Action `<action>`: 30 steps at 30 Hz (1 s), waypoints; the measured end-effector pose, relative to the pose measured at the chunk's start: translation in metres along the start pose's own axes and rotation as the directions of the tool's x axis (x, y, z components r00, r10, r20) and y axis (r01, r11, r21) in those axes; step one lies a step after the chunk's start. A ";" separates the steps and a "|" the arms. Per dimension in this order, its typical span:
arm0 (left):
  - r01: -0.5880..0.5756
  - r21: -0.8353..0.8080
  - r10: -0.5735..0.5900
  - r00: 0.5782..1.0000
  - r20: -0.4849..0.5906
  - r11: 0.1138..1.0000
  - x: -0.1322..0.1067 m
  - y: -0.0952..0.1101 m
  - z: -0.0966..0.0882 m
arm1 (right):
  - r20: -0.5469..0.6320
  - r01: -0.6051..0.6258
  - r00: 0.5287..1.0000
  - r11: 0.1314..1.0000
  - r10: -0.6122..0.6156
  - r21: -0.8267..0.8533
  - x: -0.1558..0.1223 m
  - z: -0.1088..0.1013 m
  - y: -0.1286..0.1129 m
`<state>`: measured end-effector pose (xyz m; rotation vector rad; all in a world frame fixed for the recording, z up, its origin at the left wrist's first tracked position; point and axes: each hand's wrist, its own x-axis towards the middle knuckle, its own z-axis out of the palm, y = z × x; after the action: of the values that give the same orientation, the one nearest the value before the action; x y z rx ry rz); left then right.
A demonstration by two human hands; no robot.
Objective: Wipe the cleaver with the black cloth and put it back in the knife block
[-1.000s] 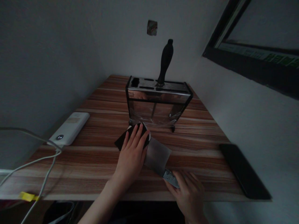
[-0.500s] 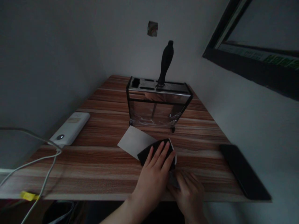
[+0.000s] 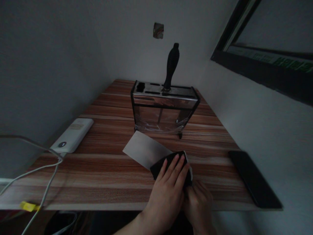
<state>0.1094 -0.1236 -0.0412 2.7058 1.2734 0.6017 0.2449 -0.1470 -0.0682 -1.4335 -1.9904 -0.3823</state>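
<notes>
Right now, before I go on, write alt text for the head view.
The left hand lies flat on a black cloth over a broad metal blade, the right hand curled at its hidden near end. Behind, on the table, stands a knife block with one black handle; white device left, black slab right.

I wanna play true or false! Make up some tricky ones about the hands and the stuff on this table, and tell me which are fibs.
1. The left hand lies on a black cloth over the cleaver. True.
2. The white box has no cable. False: a pale cable runs to the white box.
3. One black handle sticks up from the knife rack. True.
4. The right hand is high above the rack. False: the right hand is low, beside the left.
5. The flat black slab is near the table's right edge. True.
</notes>
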 end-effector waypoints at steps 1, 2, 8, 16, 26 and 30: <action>-0.001 0.004 0.001 1.000 0.003 1.000 0.000 0.000 0.000 | 0.001 -0.006 1.000 1.000 0.006 0.000 0.000 0.000 0.000; -0.003 0.009 0.003 1.000 0.004 1.000 0.001 0.000 0.000 | 0.005 -0.011 1.000 1.000 0.011 0.001 -0.001 0.000 0.000; 0.006 0.036 -0.006 1.000 -0.008 0.999 0.005 -0.005 0.000 | 0.032 -0.015 0.999 1.000 0.015 0.004 -0.001 0.000 0.001; 0.087 0.014 -0.086 0.994 -0.068 0.996 0.009 -0.022 -0.007 | 0.061 -0.014 0.998 0.999 0.011 0.053 0.004 -0.003 -0.001; 0.216 0.006 -0.214 0.970 -0.114 0.976 0.011 -0.050 -0.021 | 0.072 0.005 0.997 1.000 -0.006 0.018 0.003 -0.002 -0.001; 0.261 0.021 -0.257 0.958 -0.127 0.965 0.008 -0.062 -0.024 | 0.081 0.015 0.997 1.000 -0.016 0.024 0.004 -0.003 -0.002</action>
<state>0.0600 -0.0790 -0.0314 2.5014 1.6509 0.7277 0.2435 -0.1462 -0.0634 -1.4404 -2.0648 -0.3110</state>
